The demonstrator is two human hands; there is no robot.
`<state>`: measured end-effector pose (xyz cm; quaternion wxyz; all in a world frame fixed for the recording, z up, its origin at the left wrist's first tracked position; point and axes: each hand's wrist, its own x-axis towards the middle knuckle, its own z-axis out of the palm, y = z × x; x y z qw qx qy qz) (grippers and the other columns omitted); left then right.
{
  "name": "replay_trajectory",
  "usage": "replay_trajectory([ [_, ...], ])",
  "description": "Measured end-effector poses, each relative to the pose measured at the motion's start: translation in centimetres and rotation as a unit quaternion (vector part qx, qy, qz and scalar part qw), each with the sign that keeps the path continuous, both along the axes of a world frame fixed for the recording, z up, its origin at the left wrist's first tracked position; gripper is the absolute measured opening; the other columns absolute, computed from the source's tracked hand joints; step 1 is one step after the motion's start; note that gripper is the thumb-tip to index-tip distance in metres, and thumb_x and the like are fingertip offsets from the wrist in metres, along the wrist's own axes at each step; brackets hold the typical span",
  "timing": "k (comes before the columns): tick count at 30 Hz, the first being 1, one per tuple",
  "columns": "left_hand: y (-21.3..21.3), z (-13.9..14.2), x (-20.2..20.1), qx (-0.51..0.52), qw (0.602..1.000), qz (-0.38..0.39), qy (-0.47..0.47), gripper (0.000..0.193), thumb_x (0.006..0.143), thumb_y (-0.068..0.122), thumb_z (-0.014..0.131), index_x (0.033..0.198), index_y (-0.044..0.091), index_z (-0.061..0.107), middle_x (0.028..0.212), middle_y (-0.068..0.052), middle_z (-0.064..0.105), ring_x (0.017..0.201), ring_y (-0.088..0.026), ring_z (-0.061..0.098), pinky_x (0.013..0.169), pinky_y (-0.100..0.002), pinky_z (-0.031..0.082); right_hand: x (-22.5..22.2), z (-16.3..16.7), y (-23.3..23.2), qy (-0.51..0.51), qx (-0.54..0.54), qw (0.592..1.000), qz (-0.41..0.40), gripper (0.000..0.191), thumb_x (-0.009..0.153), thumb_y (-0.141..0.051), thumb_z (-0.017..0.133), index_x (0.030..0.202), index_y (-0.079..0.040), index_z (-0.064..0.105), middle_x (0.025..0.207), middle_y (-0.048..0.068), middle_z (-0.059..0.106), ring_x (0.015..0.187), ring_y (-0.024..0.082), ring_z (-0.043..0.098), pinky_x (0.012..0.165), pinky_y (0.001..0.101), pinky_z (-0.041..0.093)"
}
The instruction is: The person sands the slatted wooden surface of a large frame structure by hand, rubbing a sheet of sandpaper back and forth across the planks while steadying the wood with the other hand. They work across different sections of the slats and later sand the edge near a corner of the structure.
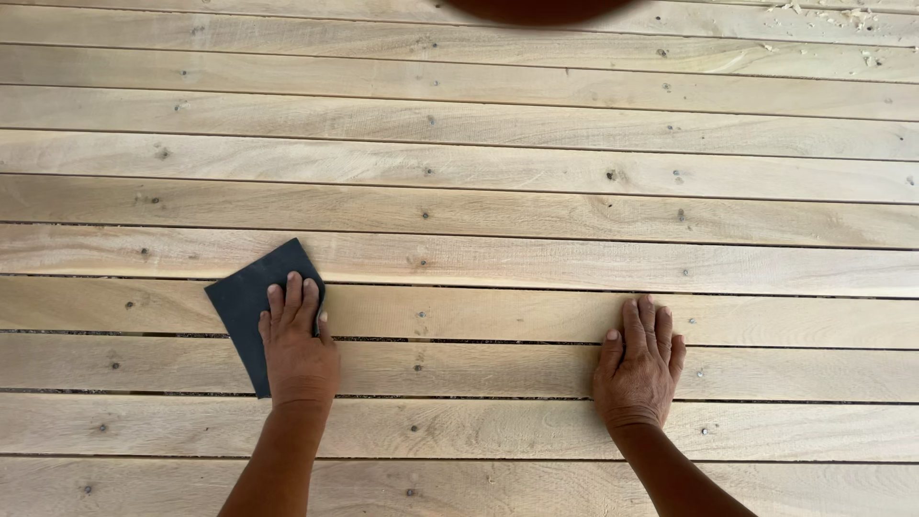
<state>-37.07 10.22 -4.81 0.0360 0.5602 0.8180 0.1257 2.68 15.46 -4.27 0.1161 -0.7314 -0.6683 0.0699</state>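
Note:
My left hand (297, 347) lies flat on a dark grey sheet of sandpaper (247, 302), pressing it against the pale wooden planks (479, 191). The sheet sticks out to the left and above my fingers. My right hand (639, 362) rests palm down on the bare wood further right, fingers together, holding nothing. Both forearms come in from the bottom edge.
The planks run left to right across the whole view, with narrow gaps and nail heads between them. Wood shavings (842, 14) lie at the top right. A dark rounded shape (536, 8) cuts into the top edge.

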Motion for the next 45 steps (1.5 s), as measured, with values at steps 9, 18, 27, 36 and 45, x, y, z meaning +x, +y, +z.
replay_trajectory([
  [9,1.1,2.2,11.2,-0.092,0.969,-0.227,-0.042,0.079,0.08,-0.001,0.057,0.155,0.011,0.036,0.168,-0.004,0.025,0.155,-0.029,0.016,0.126,-0.048,0.013,0.0,0.2,0.1,0.006,-0.005,1.0,-0.001,0.059,0.108,-0.04,0.028,0.157,-0.011,0.04,0.167,0.007,0.034,0.159,0.027,0.016,0.128,0.0473,0.004],
  [18,0.4,1.6,2.3,-0.022,0.999,0.007,-0.025,0.059,0.098,0.011,0.055,0.155,0.01,0.042,0.168,-0.008,0.028,0.157,-0.033,0.02,0.125,-0.052,0.017,-0.3,0.7,0.3,0.02,-0.007,1.0,0.0,0.057,0.108,-0.038,0.03,0.157,-0.01,0.042,0.168,0.008,0.033,0.159,0.028,0.017,0.128,0.0488,0.005],
  [27,1.1,1.8,9.0,-0.082,0.959,-0.27,-0.025,0.078,0.086,0.0,0.056,0.159,0.015,0.036,0.171,-0.001,0.022,0.159,-0.024,0.014,0.13,-0.047,0.012,-0.4,1.2,0.1,0.023,-0.007,1.0,0.003,0.057,0.109,-0.036,0.03,0.158,-0.009,0.04,0.168,0.008,0.033,0.159,0.029,0.016,0.128,0.049,0.005],
  [36,4.1,2.2,13.3,-0.056,0.99,-0.109,-0.07,0.077,0.085,0.002,0.055,0.158,0.007,0.032,0.17,-0.007,0.019,0.158,-0.03,0.011,0.127,-0.05,0.008,-0.5,1.1,0.3,0.011,-0.006,1.0,0.007,0.057,0.109,-0.035,0.029,0.159,-0.009,0.038,0.169,0.008,0.032,0.159,0.029,0.015,0.129,0.0482,0.004],
  [45,2.0,1.7,7.8,-0.064,0.959,-0.274,-0.022,0.074,0.087,0.002,0.054,0.157,0.017,0.036,0.169,0.0,0.021,0.157,-0.021,0.014,0.127,-0.045,0.01,-0.6,1.3,0.4,0.022,-0.013,1.0,0.005,0.057,0.108,-0.034,0.031,0.159,-0.01,0.038,0.169,0.008,0.032,0.159,0.029,0.015,0.128,0.0485,0.004],
])
